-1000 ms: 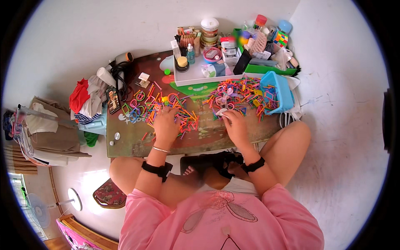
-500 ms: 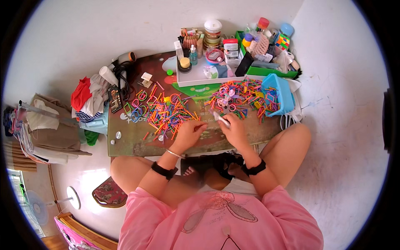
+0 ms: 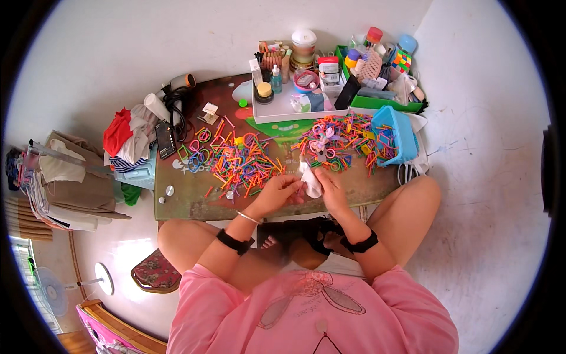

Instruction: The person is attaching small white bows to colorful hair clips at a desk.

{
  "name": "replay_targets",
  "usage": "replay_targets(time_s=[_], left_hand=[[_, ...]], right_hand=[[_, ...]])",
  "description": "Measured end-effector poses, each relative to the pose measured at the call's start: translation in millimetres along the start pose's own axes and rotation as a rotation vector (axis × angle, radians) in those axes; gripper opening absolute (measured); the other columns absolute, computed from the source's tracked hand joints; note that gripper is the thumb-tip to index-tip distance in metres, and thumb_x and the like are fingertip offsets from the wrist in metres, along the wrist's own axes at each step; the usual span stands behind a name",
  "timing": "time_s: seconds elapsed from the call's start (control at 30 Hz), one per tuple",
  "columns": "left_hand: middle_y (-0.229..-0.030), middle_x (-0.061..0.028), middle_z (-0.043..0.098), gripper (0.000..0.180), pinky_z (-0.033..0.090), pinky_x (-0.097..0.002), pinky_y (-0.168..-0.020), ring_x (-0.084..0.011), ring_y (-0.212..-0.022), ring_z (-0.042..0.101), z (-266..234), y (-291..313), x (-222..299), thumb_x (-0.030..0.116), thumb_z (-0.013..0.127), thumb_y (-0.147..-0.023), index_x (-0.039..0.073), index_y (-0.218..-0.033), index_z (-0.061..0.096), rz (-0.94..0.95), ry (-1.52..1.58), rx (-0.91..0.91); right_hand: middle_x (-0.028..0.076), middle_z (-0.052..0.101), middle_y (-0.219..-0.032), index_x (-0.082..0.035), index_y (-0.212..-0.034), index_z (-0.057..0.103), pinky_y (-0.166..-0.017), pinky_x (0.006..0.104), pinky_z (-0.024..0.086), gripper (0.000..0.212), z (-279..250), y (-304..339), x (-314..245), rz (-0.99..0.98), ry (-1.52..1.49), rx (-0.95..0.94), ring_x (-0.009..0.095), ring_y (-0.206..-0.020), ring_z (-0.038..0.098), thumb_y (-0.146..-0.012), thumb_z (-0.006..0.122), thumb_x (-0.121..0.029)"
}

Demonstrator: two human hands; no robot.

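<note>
My right hand (image 3: 331, 193) is closed on a crumpled white tissue or cloth (image 3: 311, 182), held over the near part of the table. My left hand (image 3: 279, 193) is beside it, thumb and fingers pinched together at the tissue's left edge. Whatever lies between those left fingertips is too small to make out. Just beyond the left hand spreads a pile of thin coloured plastic sticks (image 3: 244, 165) with some ring and outline shapes. A second pile of coloured pieces (image 3: 354, 138) lies past the right hand, partly inside a tipped light-blue basket (image 3: 405, 141).
Behind the piles, a white tray (image 3: 277, 118) holds jars and bottles. Next to it a green box (image 3: 389, 105) is crammed with toiletries. At the left are a black cable (image 3: 174, 109), a hair dryer (image 3: 181, 81) and piled clothes (image 3: 132, 138). Small round discs (image 3: 170, 190) lie near the table's left edge.
The white tissue now hangs broader and more unfolded from my right hand. My left hand has moved right, bringing its fingertips up to the tissue.
</note>
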State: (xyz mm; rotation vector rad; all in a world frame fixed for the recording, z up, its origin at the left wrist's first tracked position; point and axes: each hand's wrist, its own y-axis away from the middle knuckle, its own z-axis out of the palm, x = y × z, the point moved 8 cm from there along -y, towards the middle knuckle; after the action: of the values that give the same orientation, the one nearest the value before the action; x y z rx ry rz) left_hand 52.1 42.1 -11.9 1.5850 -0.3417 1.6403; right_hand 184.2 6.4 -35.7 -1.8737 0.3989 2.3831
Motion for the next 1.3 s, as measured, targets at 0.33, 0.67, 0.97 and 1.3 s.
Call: replay_targets(time_s=[0.33, 0.67, 0.97, 1.3], left_hand=[[-0.077, -0.0011, 0.063, 0.023, 0.045, -0.0199, -0.061, -0.0072, -0.072, 0.059, 15.4, 3.1, -3.7, 0.021, 0.055, -0.091, 0.001, -0.095, 0.064, 0.038, -0.153, -0.220], [-0.077, -0.0031, 0.063, 0.020, 0.047, -0.0224, -0.064, -0.0082, -0.071, 0.060, 18.6, 3.1, -9.1, 0.019, 0.058, -0.089, 0.000, -0.091, 0.063, 0.040, -0.135, -0.183], [-0.076, -0.0036, 0.064, 0.017, 0.048, -0.0228, -0.064, -0.0086, -0.069, 0.060, 19.7, 2.5, 1.7, 0.015, 0.058, -0.088, -0.002, -0.091, 0.063, 0.104, -0.172, -0.106], [-0.077, -0.0047, 0.063, 0.014, 0.049, -0.0244, -0.066, -0.0103, -0.069, 0.060, 28.3, 3.0, 0.7, 0.010, 0.056, -0.088, -0.003, -0.086, 0.062, 0.117, -0.074, -0.131]], right_hand=[[-0.004, 0.055, -0.075, -0.002, -0.092, 0.060, -0.061, 0.0184, 0.039, 0.022, -0.6, 0.9, -10.4, -0.010, -0.133, 0.067, 0.003, -0.067, 0.049, -0.089, 0.058, -0.024], [-0.001, 0.060, -0.080, -0.002, -0.088, 0.060, -0.062, 0.0199, 0.042, 0.011, 10.9, 8.0, -24.4, -0.004, -0.234, 0.085, 0.005, -0.070, 0.054, -0.084, 0.064, -0.012], [-0.001, 0.060, -0.077, -0.002, -0.094, 0.062, -0.059, 0.0192, 0.042, 0.018, -3.0, 4.4, -19.3, -0.014, -0.229, 0.106, 0.005, -0.067, 0.054, -0.085, 0.064, -0.018], [-0.001, 0.058, -0.070, 0.002, -0.094, 0.063, -0.056, 0.0213, 0.042, 0.023, 2.3, 5.9, -14.1, -0.073, -0.052, 0.072, 0.005, -0.064, 0.052, -0.085, 0.063, -0.019]])
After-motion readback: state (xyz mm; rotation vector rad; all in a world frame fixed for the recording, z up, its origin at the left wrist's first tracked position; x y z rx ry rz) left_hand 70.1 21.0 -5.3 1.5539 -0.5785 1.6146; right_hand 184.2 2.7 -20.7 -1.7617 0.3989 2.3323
